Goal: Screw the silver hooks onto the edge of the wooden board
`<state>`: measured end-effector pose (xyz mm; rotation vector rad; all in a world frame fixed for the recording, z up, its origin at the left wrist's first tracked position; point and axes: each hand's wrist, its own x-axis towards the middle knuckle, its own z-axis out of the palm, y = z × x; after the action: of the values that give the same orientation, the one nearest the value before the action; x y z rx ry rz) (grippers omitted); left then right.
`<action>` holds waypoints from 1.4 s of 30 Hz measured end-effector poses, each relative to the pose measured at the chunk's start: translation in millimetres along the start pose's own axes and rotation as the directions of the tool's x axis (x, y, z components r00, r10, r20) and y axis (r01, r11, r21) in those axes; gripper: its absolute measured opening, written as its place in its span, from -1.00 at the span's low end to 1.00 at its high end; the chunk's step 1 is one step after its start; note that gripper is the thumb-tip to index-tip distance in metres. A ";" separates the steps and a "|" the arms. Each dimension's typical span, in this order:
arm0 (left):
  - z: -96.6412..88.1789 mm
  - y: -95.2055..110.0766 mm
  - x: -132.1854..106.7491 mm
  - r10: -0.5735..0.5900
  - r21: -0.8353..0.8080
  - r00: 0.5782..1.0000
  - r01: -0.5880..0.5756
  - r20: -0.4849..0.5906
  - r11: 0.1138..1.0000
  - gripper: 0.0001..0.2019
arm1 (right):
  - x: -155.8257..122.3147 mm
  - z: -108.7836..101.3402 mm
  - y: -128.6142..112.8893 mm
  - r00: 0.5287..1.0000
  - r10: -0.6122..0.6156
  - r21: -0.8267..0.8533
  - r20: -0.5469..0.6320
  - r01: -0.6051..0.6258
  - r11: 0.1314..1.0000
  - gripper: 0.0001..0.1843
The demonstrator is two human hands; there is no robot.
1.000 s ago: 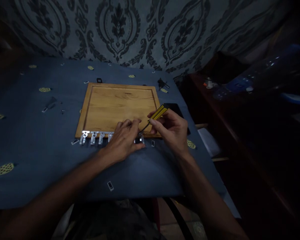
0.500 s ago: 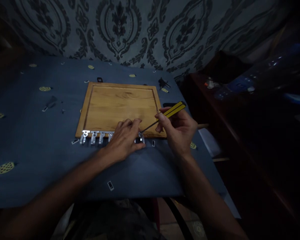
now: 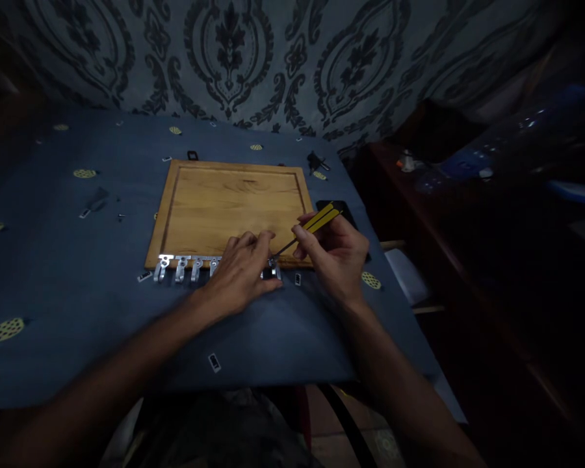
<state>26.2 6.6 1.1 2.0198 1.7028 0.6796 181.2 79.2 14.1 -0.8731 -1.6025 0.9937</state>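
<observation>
A wooden board (image 3: 238, 201) with a grooved border lies flat. Along its near edge runs a metal hook rail (image 3: 181, 268) with several hooks. My left hand (image 3: 241, 263) grips the rail near its right end, bent fingers on the board and thumb in front; it hides the middle hooks. In my right hand (image 3: 338, 253) is a screwdriver (image 3: 319, 221) with a yellow and black handle, held slantwise between thumb and fingers. Its shaft points down and left, and the tip meets the rail's right end beside my left fingers.
The table has a blue patterned cloth (image 3: 102, 279). A dark flat object (image 3: 351, 218) lies beyond my right hand, a black item (image 3: 316, 162) behind the board's right corner. Small screws (image 3: 121, 216) lie left. A plastic bottle (image 3: 468, 166) is on the right.
My right hand has shifted left and its grip has turned, so the screwdriver stands somewhat steeper, tip still at the rail. More of the dark flat object shows. My left hand stays put.
</observation>
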 end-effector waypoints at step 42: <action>0.3 0.2 -0.7 0.012 -0.003 1.000 -0.012 -0.007 1.000 -0.33 | 2.0 -2.1 -3.3 0.998 -0.063 -0.041 -0.019 0.062 0.997 -0.68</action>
<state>26.5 5.9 0.9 2.0292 1.6939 0.6931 182.6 80.1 18.2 -0.8524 -1.6281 0.9087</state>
